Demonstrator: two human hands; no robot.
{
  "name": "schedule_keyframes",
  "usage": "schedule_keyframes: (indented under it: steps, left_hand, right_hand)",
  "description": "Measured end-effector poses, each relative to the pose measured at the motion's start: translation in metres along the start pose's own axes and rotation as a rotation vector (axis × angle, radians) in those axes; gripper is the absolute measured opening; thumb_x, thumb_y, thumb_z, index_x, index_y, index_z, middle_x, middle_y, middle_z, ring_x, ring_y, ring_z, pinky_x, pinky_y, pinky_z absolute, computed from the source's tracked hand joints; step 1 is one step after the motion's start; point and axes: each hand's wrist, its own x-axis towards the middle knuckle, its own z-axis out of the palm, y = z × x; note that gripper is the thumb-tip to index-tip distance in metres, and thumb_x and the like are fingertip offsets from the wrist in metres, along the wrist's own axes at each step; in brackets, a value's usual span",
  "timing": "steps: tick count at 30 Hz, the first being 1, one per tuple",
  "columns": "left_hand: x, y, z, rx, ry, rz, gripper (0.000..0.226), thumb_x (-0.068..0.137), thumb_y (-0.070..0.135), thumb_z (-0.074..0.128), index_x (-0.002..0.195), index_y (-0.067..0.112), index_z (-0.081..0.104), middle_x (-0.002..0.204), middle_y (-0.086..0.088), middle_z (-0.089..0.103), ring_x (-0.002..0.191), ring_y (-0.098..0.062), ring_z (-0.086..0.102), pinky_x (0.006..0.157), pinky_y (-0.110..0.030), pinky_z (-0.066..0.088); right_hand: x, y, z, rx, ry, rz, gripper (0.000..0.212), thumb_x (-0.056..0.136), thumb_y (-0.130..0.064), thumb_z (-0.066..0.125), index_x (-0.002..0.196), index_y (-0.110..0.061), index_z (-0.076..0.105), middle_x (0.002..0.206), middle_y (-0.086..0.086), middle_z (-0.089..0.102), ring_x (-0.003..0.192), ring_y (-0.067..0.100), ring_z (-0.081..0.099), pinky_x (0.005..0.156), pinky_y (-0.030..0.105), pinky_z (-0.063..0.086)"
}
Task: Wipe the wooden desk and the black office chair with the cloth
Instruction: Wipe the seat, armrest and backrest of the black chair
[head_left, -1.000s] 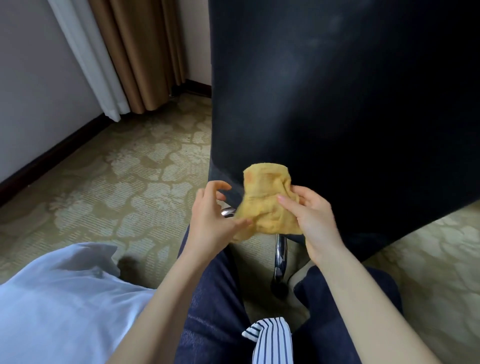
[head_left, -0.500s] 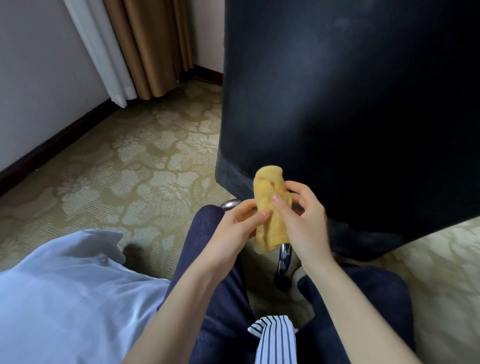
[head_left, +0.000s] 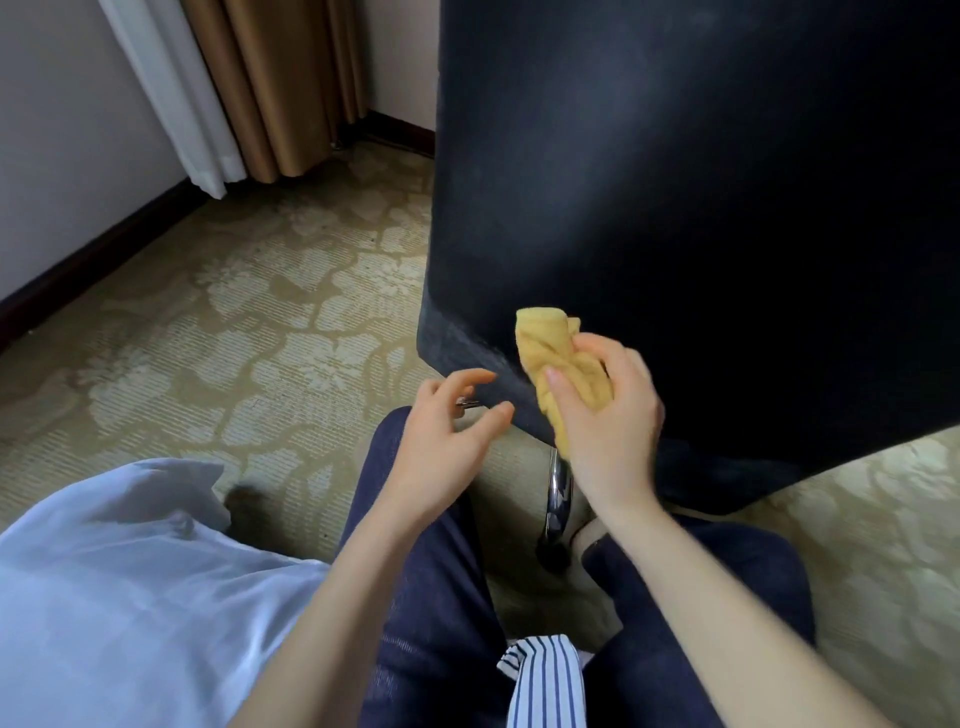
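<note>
Left hand (head_left: 441, 441): fingers loosely spread, holding nothing. Right hand (head_left: 608, 415): fingers wrapped round the bunched yellow cloth (head_left: 561, 358). Black chair (head_left: 701, 208): back panel just beyond the cloth. Step judged: chair wiping; next, press cloth flat against the panel.

one cloth (head_left: 563, 358), one chair (head_left: 701, 208), two hands

A yellow cloth (head_left: 566, 364) against a black chair (head_left: 701, 208) with a chrome leg (head_left: 558, 493); olive carpet (head_left: 234, 338) with a pale floral pattern; tan curtain (head_left: 280, 78) beside a white one (head_left: 171, 93); navy trousers (head_left: 436, 597); blue-and-white striped fabric (head_left: 545, 680).
</note>
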Motion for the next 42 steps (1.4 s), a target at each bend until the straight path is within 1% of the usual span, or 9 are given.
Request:
schedule_keyframes:
  steps: [4, 6, 13, 20, 24, 30, 37, 40, 42]
  left_hand:
    - [0.024, -0.001, -0.023, -0.047, 0.102, -0.050, 0.021, 0.090, 0.017, 0.060, 0.097, 0.037, 0.057, 0.116, -0.002, 0.053, 0.102, -0.017, 0.056, 0.082, -0.020, 0.040]
    - [0.037, -0.001, -0.033, -0.016, 0.141, -0.039, 0.021, 0.091, 0.014, 0.059, 0.102, 0.032, 0.058, 0.118, -0.001, 0.052, 0.105, -0.020, 0.056, 0.085, -0.022, 0.039]
    - [0.100, 0.006, -0.059, 0.168, 0.169, 0.134, 0.059, 0.085, -0.008, 0.049, 0.136, 0.021, 0.046, 0.128, 0.012, 0.041, 0.117, 0.001, 0.035, 0.096, -0.009, 0.024]
    - [0.165, -0.008, -0.062, 0.130, 0.061, 0.057, 0.082, 0.079, -0.020, 0.036, 0.149, 0.021, 0.025, 0.157, 0.003, 0.021, 0.143, -0.013, 0.020, 0.110, -0.015, 0.021]
    - [0.180, -0.018, -0.044, 0.026, -0.083, 0.004, 0.091, 0.077, -0.023, 0.031, 0.152, 0.025, 0.013, 0.152, 0.012, 0.020, 0.136, 0.004, 0.014, 0.098, 0.003, 0.018]
    - [0.189, -0.034, -0.043, -0.025, -0.139, 0.014, 0.099, 0.071, -0.027, 0.027, 0.152, 0.026, 0.007, 0.158, 0.009, 0.008, 0.145, -0.008, 0.008, 0.119, -0.027, 0.011]
    - [0.189, -0.029, -0.046, -0.109, -0.159, -0.042, 0.095, 0.072, -0.031, 0.020, 0.152, 0.021, 0.013, 0.157, 0.007, 0.017, 0.143, -0.007, 0.016, 0.103, -0.008, 0.025]
    - [0.183, -0.022, -0.047, -0.113, -0.176, -0.056, 0.095, 0.075, -0.029, 0.019, 0.151, 0.027, 0.011, 0.157, 0.006, 0.019, 0.143, -0.008, 0.019, 0.072, 0.001, 0.037]
    - [0.180, -0.020, -0.048, -0.125, -0.177, -0.053, 0.095, 0.075, -0.029, 0.018, 0.151, 0.027, 0.010, 0.158, 0.005, 0.017, 0.143, -0.009, 0.018, 0.069, 0.003, 0.035]
  right_hand:
    - [0.061, -0.021, 0.001, -0.454, 0.109, -0.733, 0.025, 0.079, 0.000, 0.071, 0.103, -0.010, 0.073, 0.090, 0.009, 0.067, 0.077, 0.028, 0.060, 0.065, 0.033, 0.045]
    - [0.094, -0.033, 0.007, -0.592, 0.140, -1.008, 0.023, 0.084, 0.000, 0.067, 0.102, -0.012, 0.074, 0.087, 0.009, 0.068, 0.071, 0.029, 0.061, 0.061, 0.034, 0.044]
    - [0.152, -0.029, 0.079, -1.195, -0.060, -1.438, 0.021, 0.091, -0.007, 0.052, 0.087, -0.017, 0.069, 0.085, -0.001, 0.064, 0.074, 0.017, 0.057, 0.059, 0.028, 0.040]
    - [0.138, 0.019, 0.143, -1.278, -0.531, -1.256, 0.001, 0.076, -0.021, 0.071, 0.076, -0.020, 0.071, 0.075, -0.003, 0.062, 0.078, 0.017, 0.058, 0.063, 0.027, 0.039]
    - [0.116, 0.056, 0.154, -1.315, -0.779, -1.238, 0.018, 0.081, -0.025, 0.063, 0.096, -0.020, 0.071, 0.093, -0.005, 0.066, 0.096, 0.014, 0.058, 0.071, 0.023, 0.041]
    - [0.084, 0.113, 0.117, -1.481, -1.244, -1.137, 0.024, 0.087, -0.014, 0.060, 0.110, -0.010, 0.065, 0.107, 0.006, 0.059, 0.107, 0.026, 0.046, 0.082, 0.035, 0.039]
    - [0.077, 0.116, 0.048, -1.504, -1.373, -1.101, 0.019, 0.087, -0.007, 0.060, 0.105, -0.006, 0.066, 0.100, 0.005, 0.058, 0.098, 0.024, 0.045, 0.073, 0.033, 0.034]
    - [0.087, 0.094, 0.028, -1.551, -1.259, -1.146, 0.014, 0.063, -0.013, 0.081, 0.073, -0.013, 0.071, 0.072, 0.001, 0.058, 0.076, 0.020, 0.051, 0.059, 0.029, 0.033]
    - [0.095, 0.078, 0.024, -1.515, -1.158, -1.151, 0.024, 0.044, -0.008, 0.085, 0.053, -0.013, 0.064, 0.056, 0.001, 0.051, 0.060, 0.019, 0.050, 0.050, 0.028, 0.034]
